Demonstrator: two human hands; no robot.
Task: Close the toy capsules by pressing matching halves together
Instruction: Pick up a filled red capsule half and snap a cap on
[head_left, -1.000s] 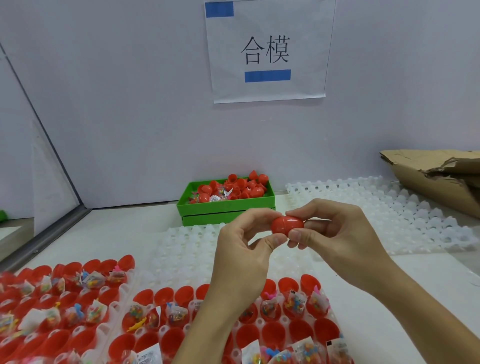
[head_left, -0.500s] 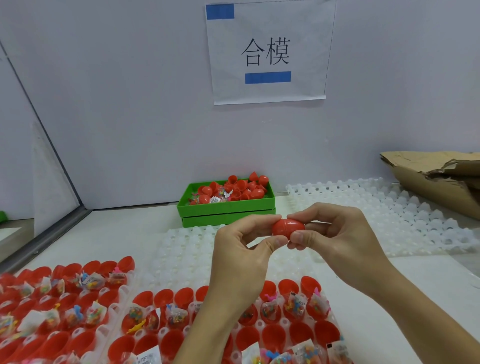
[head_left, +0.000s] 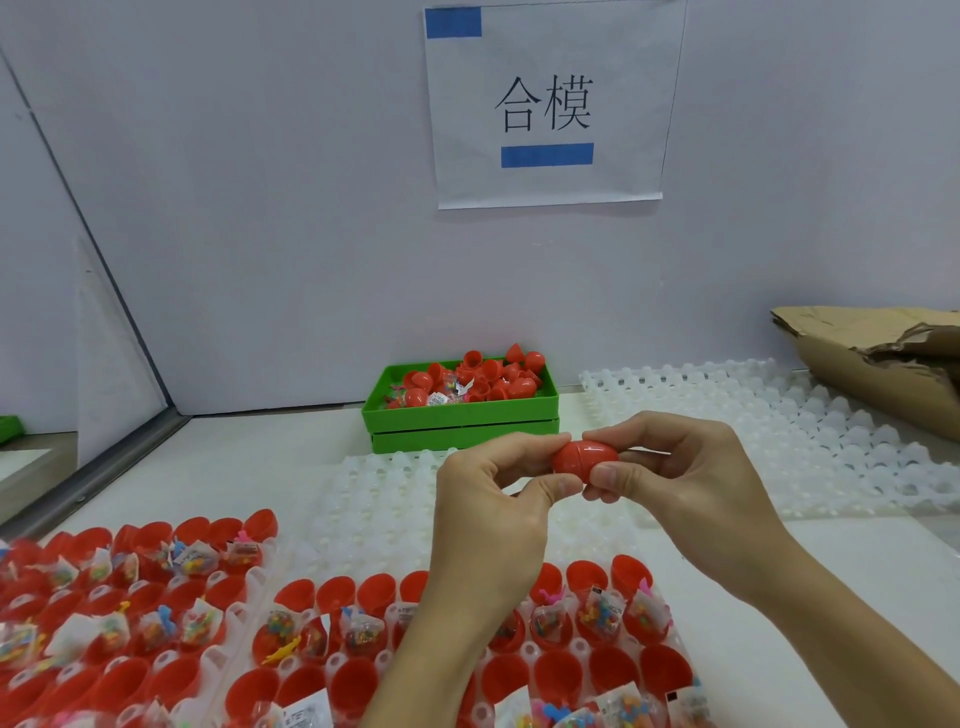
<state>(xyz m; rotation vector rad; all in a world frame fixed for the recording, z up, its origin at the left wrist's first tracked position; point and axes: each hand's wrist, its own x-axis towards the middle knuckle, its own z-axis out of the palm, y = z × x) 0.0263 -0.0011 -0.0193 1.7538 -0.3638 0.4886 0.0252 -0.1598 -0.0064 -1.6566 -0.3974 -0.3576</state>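
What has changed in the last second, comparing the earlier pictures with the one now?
Very little. Both hands, left hand and right hand, sank slightly in the view while still pinching the red capsule between them; nothing was taken up or let go. The green tray, the white trays and the filled red halves stayed as they were.

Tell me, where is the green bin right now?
The green bin sits mid-frame against the back wall, below the paper sign, behind both hands.
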